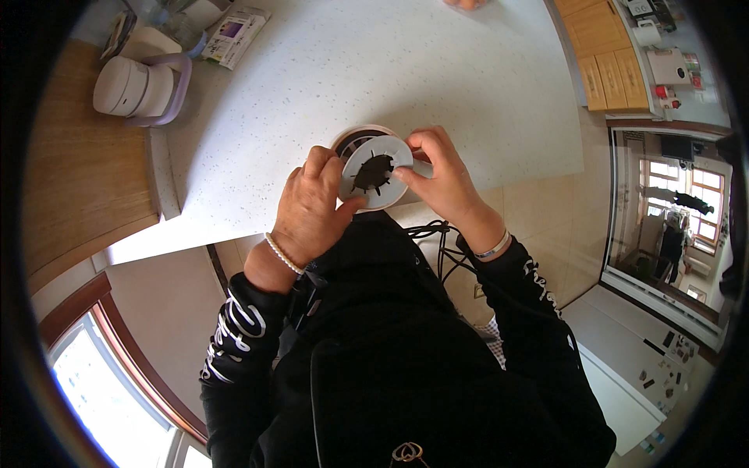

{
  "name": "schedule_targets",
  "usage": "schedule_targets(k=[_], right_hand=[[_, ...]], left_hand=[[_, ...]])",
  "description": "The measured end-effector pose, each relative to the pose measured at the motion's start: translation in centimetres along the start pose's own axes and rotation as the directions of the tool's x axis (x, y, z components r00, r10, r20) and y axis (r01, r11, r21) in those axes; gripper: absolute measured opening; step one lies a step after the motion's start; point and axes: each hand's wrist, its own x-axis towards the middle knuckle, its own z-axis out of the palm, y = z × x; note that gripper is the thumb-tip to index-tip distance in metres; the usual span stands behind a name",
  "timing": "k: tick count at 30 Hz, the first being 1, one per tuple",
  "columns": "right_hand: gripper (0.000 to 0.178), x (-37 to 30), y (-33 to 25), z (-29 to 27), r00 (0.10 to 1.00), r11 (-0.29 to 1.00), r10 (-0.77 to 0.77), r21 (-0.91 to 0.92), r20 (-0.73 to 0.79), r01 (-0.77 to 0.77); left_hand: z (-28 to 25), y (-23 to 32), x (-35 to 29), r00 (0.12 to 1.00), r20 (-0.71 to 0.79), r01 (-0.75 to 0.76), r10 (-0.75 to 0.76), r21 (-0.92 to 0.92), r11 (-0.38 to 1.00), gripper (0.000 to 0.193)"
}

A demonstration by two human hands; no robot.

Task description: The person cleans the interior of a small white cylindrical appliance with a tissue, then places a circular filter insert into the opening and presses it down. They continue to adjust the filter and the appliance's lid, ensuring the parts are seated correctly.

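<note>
Between my two hands a white round disc [380,145] is held tilted. Its dark middle opening has short slits running outward from its edge. My left hand [308,203] grips the disc's lower left edge, the thumb lying along the near rim. At the right edge my right hand [446,175] pinches the disc, with the thumb on top. Partly hidden beneath the disc is a round vessel [362,129] with a pale pinkish rim and a dark inside, at the counter's near edge. Whether disc and vessel touch cannot be made out.
The speckled white counter [289,101] spreads ahead. A white appliance with a lilac handle [129,87] stands at the left, beside a printed packet [236,37]. Black cables [443,242] hang below the counter edge. Wooden cabinets [605,51] are at the far right.
</note>
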Motion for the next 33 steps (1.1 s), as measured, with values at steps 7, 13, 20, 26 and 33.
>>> schedule_targets(k=[7, 13, 20, 26, 33], right_hand=[[0.039, 1.8, 0.4, -1.3, 0.99, 0.998, -0.007, 0.065, 0.139, -0.002], [0.038, 3.2, 0.6, -2.2, 0.967, 0.994, -0.003, 0.108, 0.255, -0.025], [0.034, 4.7, 1.1, -2.6, 0.936, 0.991, -0.026, 0.135, 0.35, -0.023], [0.036, 5.8, 1.4, -2.8, 0.902, 0.996, -0.02, 0.086, 0.431, -0.018], [0.024, 6.0, 2.8, -0.9, 0.886, 0.818, -0.021, 0.518, 0.464, -0.252]], left_hand=[[-0.1, 0.1, 0.1, 1.0, 0.008, 0.022, -0.022, 0.019, 1.0, 0.055], [0.1, 0.0, 0.0, 1.0, -0.007, 0.0, 0.0, -0.013, 1.0, 0.053], [0.1, 0.1, -0.1, 1.0, -0.008, 0.013, -0.014, -0.027, 1.0, 0.052], [0.1, 0.4, 0.0, 0.999, 0.002, 0.039, -0.039, -0.04, 0.998, 0.052], [0.5, 0.4, -0.3, 0.998, -0.018, 0.066, -0.068, -0.095, 0.993, 0.047]])
